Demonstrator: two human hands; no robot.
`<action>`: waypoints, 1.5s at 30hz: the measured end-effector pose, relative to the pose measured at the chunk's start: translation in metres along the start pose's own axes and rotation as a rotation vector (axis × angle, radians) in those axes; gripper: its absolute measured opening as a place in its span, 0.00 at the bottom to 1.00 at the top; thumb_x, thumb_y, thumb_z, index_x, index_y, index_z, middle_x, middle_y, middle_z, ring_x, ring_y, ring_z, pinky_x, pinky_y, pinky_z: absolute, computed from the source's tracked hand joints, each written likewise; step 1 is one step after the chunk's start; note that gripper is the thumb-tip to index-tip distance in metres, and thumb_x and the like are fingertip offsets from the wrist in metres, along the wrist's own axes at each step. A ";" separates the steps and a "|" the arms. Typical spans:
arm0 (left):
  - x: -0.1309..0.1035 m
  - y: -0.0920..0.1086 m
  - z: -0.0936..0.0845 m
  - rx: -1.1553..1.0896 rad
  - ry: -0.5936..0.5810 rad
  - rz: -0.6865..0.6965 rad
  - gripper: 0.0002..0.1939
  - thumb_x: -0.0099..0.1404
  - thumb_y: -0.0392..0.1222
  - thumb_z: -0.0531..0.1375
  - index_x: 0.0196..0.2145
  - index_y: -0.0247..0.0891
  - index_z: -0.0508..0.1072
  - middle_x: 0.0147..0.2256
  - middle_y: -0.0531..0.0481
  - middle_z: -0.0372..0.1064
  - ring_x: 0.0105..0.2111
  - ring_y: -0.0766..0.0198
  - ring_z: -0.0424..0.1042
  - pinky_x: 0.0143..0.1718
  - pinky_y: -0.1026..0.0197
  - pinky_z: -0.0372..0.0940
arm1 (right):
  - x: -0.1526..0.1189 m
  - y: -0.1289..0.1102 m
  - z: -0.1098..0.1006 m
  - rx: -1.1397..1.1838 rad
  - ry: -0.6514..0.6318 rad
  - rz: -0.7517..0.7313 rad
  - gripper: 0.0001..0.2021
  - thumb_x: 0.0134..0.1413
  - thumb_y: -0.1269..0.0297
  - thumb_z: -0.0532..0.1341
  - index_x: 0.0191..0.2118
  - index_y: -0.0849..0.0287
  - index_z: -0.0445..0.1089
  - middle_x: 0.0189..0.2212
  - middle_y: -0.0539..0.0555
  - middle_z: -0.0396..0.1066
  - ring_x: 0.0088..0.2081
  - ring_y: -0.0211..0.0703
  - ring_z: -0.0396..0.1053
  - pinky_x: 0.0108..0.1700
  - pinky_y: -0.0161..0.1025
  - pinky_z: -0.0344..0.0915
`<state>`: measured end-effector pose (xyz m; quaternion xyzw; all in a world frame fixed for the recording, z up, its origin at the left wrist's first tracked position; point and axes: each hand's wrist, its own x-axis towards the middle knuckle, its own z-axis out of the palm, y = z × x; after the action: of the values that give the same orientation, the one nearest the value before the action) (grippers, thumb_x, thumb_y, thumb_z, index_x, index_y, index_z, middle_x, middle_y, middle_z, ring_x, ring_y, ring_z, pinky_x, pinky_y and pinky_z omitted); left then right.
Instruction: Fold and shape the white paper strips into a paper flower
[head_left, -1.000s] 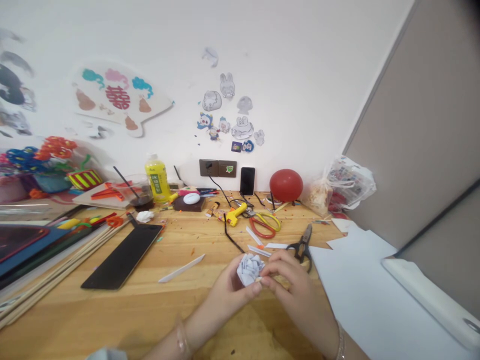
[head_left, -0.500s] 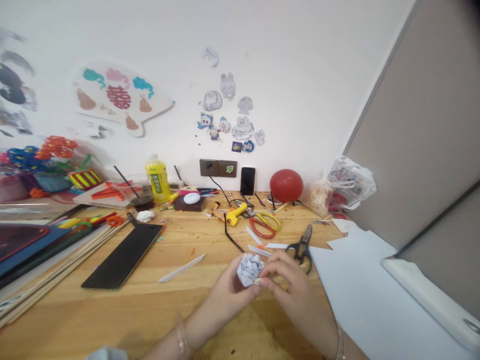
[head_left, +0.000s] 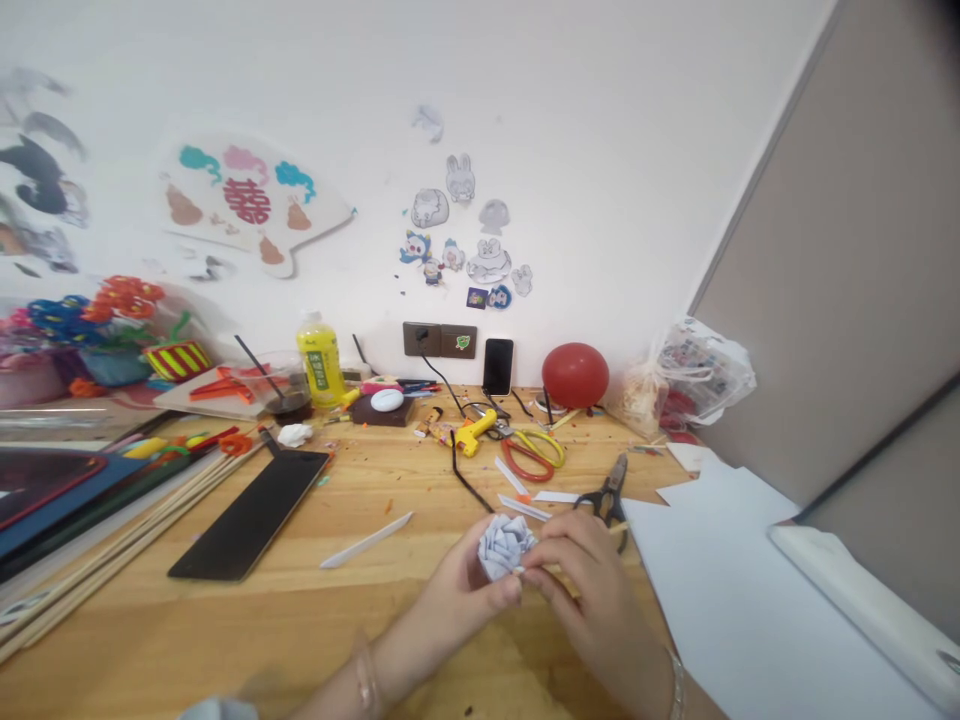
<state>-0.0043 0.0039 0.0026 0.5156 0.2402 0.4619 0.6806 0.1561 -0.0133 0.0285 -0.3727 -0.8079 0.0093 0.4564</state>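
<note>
A folded white paper flower sits in my left hand, its fingers behind the flower and its thumb at the lower edge. At the flower's right side, my right hand pinches near its base; a thin pale stick shows just past the knuckles. Loose paper strips lie beyond my hands, and one strip is off to the left. Black-handled scissors lie behind my right hand.
White paper sheets cover the right side. A yellow glue gun, red and yellow scissors and a red balloon are farther back. On the left are a black slab, wooden sticks and a yellow bottle.
The view has shifted slightly, so the scene sits a little lower and to the right. The paper flower has turned a little in my left hand, while my right fingers stay at its side.
</note>
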 end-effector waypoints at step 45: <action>0.000 0.007 0.003 -0.011 0.041 -0.037 0.25 0.48 0.48 0.67 0.44 0.39 0.71 0.40 0.46 0.71 0.39 0.59 0.66 0.41 0.59 0.59 | 0.006 0.004 -0.011 0.093 0.046 0.023 0.08 0.59 0.62 0.55 0.33 0.55 0.70 0.28 0.51 0.68 0.33 0.41 0.66 0.35 0.38 0.64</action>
<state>-0.0046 0.0025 0.0100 0.4974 0.2611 0.4610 0.6869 0.1652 -0.0103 0.0378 -0.3605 -0.7915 0.0435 0.4917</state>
